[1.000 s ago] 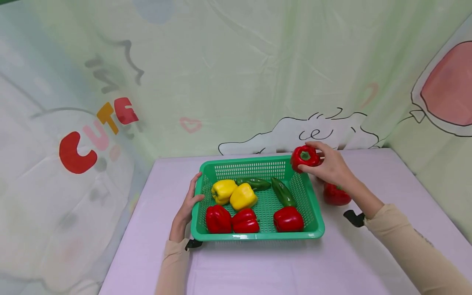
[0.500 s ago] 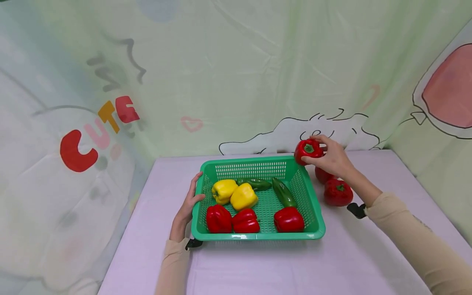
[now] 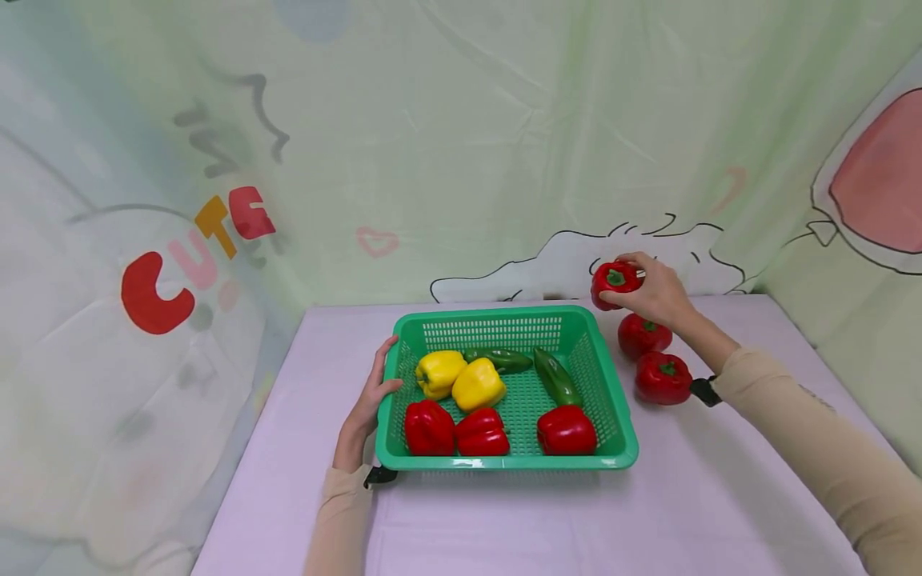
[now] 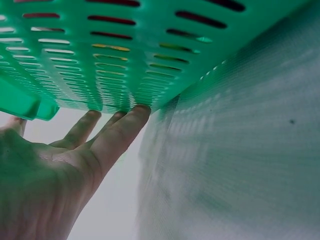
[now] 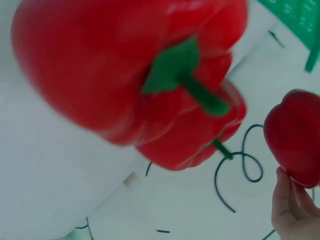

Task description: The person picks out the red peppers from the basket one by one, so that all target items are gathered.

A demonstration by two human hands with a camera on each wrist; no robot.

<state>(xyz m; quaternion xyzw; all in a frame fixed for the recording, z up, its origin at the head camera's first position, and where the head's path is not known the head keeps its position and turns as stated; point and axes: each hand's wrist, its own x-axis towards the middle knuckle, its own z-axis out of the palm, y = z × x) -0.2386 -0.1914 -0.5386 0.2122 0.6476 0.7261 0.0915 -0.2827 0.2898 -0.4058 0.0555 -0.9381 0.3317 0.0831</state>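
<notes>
My right hand [image 3: 654,292] pinches a red bell pepper [image 3: 611,286] between thumb and fingers, above the table's back edge. The pepper's green stem faces the head camera. Just below the hand, two red bell peppers [image 3: 663,378] sit on the table, looming close in the right wrist view. My left hand [image 3: 369,398] holds the left side of a green plastic basket [image 3: 504,462], thumb over the rim. In the left wrist view its long fingers [image 4: 120,135] reach nearly straight to the basket's slotted outer wall. Inside lie yellow bell peppers [image 3: 479,386], red bell peppers [image 3: 567,430] and green peppers [image 3: 556,378].
The basket stands on a lilac-covered table [image 3: 490,520], left of the two loose peppers. A printed curtain [image 3: 475,160] hangs right behind the table's back edge and along both sides.
My right hand has moved the red bell pepper from over the basket's back right corner rightward and back, uncovering the two peppers on the table. The left hand stays at the basket.
</notes>
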